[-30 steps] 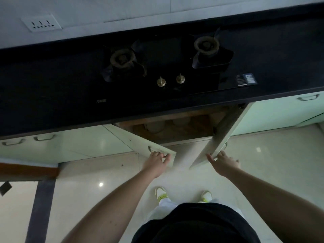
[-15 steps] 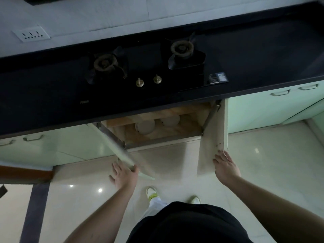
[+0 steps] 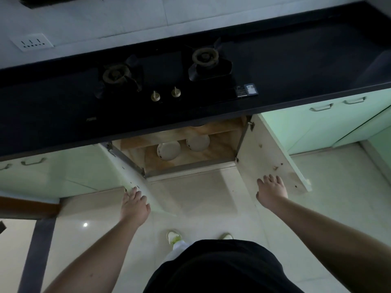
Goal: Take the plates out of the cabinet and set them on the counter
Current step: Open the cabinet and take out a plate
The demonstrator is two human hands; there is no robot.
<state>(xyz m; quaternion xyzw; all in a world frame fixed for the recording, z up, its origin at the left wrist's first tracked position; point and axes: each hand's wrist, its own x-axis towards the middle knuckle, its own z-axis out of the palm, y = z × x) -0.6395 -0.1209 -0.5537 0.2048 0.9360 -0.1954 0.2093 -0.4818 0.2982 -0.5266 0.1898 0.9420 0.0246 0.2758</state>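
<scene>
Two round white plates lie on the wooden floor of the open cabinet under the stove: one plate nearer the front and left, the other plate behind it to the right. Both cabinet doors stand swung out. My left hand presses with straight fingers against the inside of the left door. My right hand lies flat with spread fingers on the inside of the right door. The dark counter runs above the cabinet.
A two-burner gas stove with two brass knobs is set in the counter. Pale green cabinet doors with metal handles flank the open one. A wall socket sits at the upper left. My feet stand on the glossy tiled floor.
Both doors have swung wider open, pushed by my hands. My left hand has let go of the door handle and now presses flat. The plates have come into clear view.
</scene>
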